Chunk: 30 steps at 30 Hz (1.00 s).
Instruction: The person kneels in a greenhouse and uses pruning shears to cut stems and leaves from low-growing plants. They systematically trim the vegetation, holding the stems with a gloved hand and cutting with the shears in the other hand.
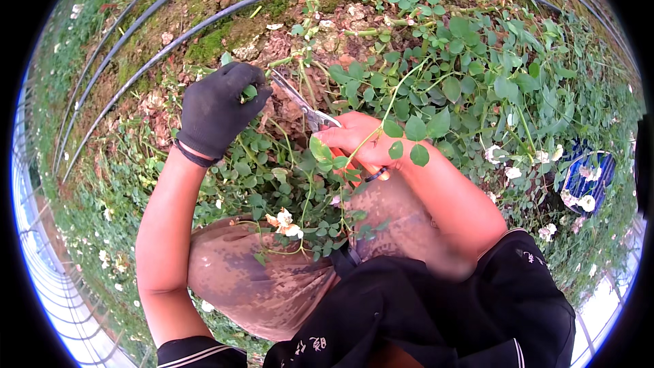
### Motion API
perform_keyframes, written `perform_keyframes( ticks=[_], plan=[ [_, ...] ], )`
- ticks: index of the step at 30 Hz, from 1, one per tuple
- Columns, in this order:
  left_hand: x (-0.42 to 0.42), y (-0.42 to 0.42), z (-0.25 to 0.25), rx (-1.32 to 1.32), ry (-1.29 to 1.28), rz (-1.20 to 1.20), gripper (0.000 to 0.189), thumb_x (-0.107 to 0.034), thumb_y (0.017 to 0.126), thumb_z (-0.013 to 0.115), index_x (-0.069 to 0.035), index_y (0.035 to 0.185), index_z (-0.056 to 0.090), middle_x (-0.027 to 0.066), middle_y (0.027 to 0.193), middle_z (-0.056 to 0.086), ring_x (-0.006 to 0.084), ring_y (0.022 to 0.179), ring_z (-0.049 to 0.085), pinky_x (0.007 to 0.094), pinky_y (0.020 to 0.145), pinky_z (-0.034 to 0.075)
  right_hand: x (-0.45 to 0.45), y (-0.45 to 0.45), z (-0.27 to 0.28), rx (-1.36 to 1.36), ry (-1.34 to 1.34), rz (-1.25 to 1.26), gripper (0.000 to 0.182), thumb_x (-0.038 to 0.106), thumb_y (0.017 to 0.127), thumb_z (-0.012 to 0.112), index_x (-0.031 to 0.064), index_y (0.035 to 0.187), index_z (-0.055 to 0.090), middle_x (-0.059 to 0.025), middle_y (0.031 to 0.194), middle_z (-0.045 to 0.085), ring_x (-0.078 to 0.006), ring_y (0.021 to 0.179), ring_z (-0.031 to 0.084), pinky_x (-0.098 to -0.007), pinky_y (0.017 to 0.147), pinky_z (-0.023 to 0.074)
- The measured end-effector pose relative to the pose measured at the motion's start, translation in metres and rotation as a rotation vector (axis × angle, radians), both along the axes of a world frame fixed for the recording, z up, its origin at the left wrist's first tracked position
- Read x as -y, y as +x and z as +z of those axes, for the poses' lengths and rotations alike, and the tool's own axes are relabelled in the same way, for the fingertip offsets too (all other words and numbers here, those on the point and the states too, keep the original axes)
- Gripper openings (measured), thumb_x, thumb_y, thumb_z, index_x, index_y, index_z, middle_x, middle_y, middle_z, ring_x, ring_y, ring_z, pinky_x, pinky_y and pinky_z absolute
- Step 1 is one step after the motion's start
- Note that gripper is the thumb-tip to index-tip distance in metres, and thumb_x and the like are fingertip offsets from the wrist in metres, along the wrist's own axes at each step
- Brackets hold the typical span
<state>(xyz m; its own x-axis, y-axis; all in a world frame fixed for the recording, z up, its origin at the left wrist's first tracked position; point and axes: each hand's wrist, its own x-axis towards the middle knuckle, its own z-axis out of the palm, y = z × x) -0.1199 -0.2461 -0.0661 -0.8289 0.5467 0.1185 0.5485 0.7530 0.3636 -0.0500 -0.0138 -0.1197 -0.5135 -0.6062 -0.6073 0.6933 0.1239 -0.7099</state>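
Observation:
My left hand (225, 107), in a black knit glove, is closed around a piece of green rose stem, with a leaf showing between the fingers. Bare, my right hand (365, 138) grips pruning shears (309, 112) with orange handles. Their metal blades point up and left, beside a cut-back green stem (281, 61) close to my left fingertips. Whether the blades touch that stem I cannot tell. A thin leafy rose shoot (396, 92) passes in front of my right hand. Below my hands, a withered white rose (284, 223) hangs over my camouflage trousers.
Black irrigation pipes (204, 23) curve across mossy brown soil (255, 15) beyond my hands. Dense rose foliage (475, 71) spreads to the right, with white blooms (512, 173) low down. A blue basket-like container (587, 179) stands among the plants at far right.

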Motion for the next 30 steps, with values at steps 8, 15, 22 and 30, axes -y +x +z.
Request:
perform_keyframes(
  ticks=[8, 15, 22, 30],
  plan=[
    [-0.004, 0.0, -0.001, 0.02, -0.005, -0.006, 0.012, -0.014, 0.075, 0.074, -0.011, 0.083, 0.065, 0.0048, 0.083, 0.067, 0.0257, 0.071, 0.066, 0.0334, 0.06, 0.052, -0.002, -0.01, 0.009, 0.037, 0.024, 0.073, 0.036, 0.036, 0.09, 0.057, 0.0058, 0.07, 0.055, -0.0019, 0.055, 0.052, -0.01, 0.043, 0.046, -0.0271, 0.041, 0.037],
    [-0.005, -0.006, 0.004, 0.066, 0.11, -0.009, 0.011, -0.004, 0.075, 0.072, -0.005, 0.083, 0.064, 0.0091, 0.082, 0.067, 0.0256, 0.074, 0.067, 0.0317, 0.066, 0.053, -0.017, 0.0, 0.012, -0.038, 0.051, 0.166, 0.033, 0.031, 0.093, 0.051, 0.0037, 0.075, 0.053, -0.0058, 0.054, 0.055, -0.0129, 0.04, 0.051, -0.0294, 0.035, 0.0403],
    [-0.02, -0.062, 0.022, 0.45, 0.4, 0.374, 0.004, -0.005, 0.08, 0.065, -0.002, 0.083, 0.064, 0.0026, 0.086, 0.067, 0.0073, 0.075, 0.058, 0.0244, 0.071, 0.047, -0.06, 0.051, 0.008, -0.005, -0.343, -0.278, 0.025, 0.025, 0.094, 0.059, 0.0044, 0.107, 0.055, -0.0057, 0.074, 0.059, -0.0144, 0.057, 0.059, -0.0287, 0.05, 0.0482],
    [-0.073, -0.057, 0.033, 0.516, 0.025, 0.163, 0.013, -0.015, 0.078, 0.066, -0.005, 0.085, 0.066, 0.0063, 0.076, 0.066, 0.0126, 0.069, 0.061, 0.0293, 0.07, 0.049, -0.119, 0.108, -0.015, 0.087, -0.383, -1.044, 0.046, 0.037, 0.094, 0.053, 0.0008, 0.121, 0.051, -0.0104, 0.084, 0.062, -0.0255, 0.072, 0.063, -0.0404, 0.067, 0.0528]
  ],
)
